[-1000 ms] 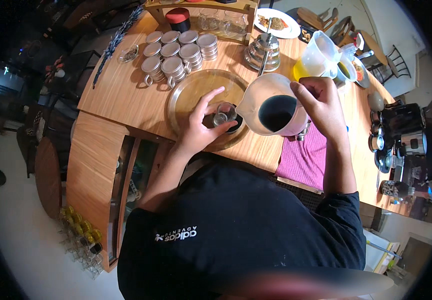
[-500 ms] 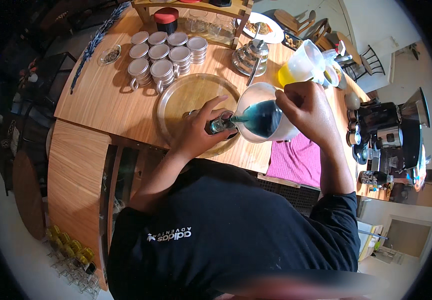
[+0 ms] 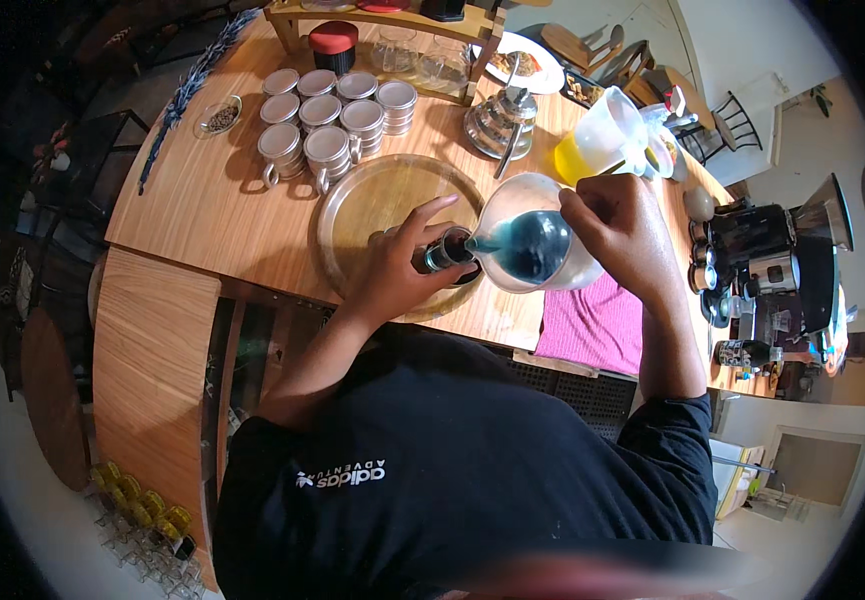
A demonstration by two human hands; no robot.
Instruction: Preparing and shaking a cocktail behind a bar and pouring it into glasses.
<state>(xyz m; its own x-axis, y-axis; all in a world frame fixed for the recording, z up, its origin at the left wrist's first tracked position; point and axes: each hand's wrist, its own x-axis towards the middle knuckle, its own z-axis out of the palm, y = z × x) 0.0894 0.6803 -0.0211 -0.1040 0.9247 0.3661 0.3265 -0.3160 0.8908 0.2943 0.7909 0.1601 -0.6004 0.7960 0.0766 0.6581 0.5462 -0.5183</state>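
A clear pitcher [image 3: 507, 205] of dark blue-green liquid [image 3: 537, 245] is tilted to the left, its spout at the rim of a small glass [image 3: 444, 252]. My right hand [image 3: 620, 220] is closed around the pitcher's handle side, so the handle itself is mostly hidden. My left hand [image 3: 402, 262] curls about the glass, thumb on the near side and index finger raised on the far side. Dark liquid shows inside the glass. Both the glass and my left hand are over the right part of a round wooden tray [image 3: 382, 190]. Dark shapes beside the glass are partly covered by my fingers.
Lidded cups [image 3: 327, 145] cluster beyond the tray, near a wooden rack [image 3: 482, 60]. A metal kettle [image 3: 500, 125] and a container of yellow liquid [image 3: 602, 130] stand farther right. A pink cloth [image 3: 592, 325] lies at the near edge; a grinder [image 3: 812, 240] stands far right.
The view has shifted slightly. The pitcher and my right hand have moved a little toward me, and the dark liquid's surface has changed shape. My left hand stays around the glass.
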